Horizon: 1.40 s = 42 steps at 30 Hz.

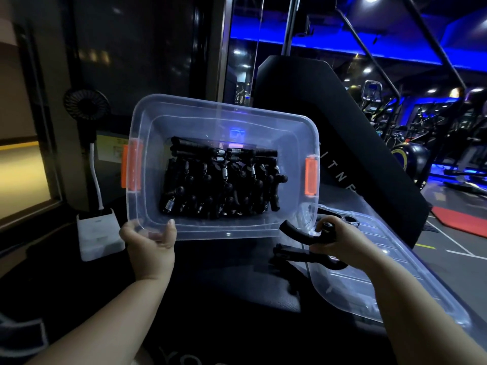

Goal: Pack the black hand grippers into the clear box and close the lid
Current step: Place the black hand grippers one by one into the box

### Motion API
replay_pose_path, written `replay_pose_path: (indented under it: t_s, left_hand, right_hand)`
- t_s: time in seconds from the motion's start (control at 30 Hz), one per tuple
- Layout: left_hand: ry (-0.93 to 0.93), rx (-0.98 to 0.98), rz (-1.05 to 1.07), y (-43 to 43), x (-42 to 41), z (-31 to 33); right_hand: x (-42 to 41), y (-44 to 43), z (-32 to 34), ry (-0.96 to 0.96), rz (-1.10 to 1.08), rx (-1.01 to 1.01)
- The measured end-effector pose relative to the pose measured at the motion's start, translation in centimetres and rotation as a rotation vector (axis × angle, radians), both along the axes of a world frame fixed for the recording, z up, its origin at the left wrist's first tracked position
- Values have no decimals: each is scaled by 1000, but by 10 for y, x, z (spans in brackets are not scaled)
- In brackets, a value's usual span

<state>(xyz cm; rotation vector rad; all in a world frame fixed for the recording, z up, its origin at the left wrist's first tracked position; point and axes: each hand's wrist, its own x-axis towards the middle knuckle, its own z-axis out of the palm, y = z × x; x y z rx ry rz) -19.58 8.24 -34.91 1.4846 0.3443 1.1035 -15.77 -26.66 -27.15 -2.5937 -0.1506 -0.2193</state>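
Your left hand grips the clear box at its near-left corner. Your right hand clasps a black hand gripper just beside the box's near-right corner, with the lid lying to the box's right.

Both bare arms are out front, and each hand has hold of something.
The left forearm angles up from the lower left, and the left hand grips the near corner of the clear box, thumb hooked over the rim with the palm below it. The right forearm slants in from the lower right, and the right hand, its back turned upward, has its fingers curled round a black hand gripper.
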Motion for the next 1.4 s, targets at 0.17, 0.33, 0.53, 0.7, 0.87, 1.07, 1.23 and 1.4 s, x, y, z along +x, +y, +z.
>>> replay_pose_path:
  t_s: [0.17, 0.33, 0.53, 0.7, 0.87, 1.07, 1.23, 1.4]
  left_hand:
    - [7, -20, -27, 1, 0, 0]
    - [9, -14, -25, 1, 0, 0]
    - [6, -16, -26, 3, 1, 0]
    - [6, -33, -36, 4, 3, -3]
    - [15, -29, -59, 5, 2, -6]
    - [25, -95, -58, 5, 3, -4]
    - [-9, -66, -78, 6, 1, -4]
    - [-73, -40, -73, 3, 0, -4]
  right_hand:
    - [-6, 5, 9, 58, 50, 50]
    - [-16, 22, 17, 95, 143, 185]
    - [-19, 53, 34, 133, 329, 309]
    - [-16, 77, 51, 48, 429, 312]
    - [-10, 101, 71, -139, 440, 201]
    - [5, 131, 83, -173, 423, 130]
    - [25, 151, 91, -317, 381, 34]
    - [45, 171, 98, -424, 321, 21]
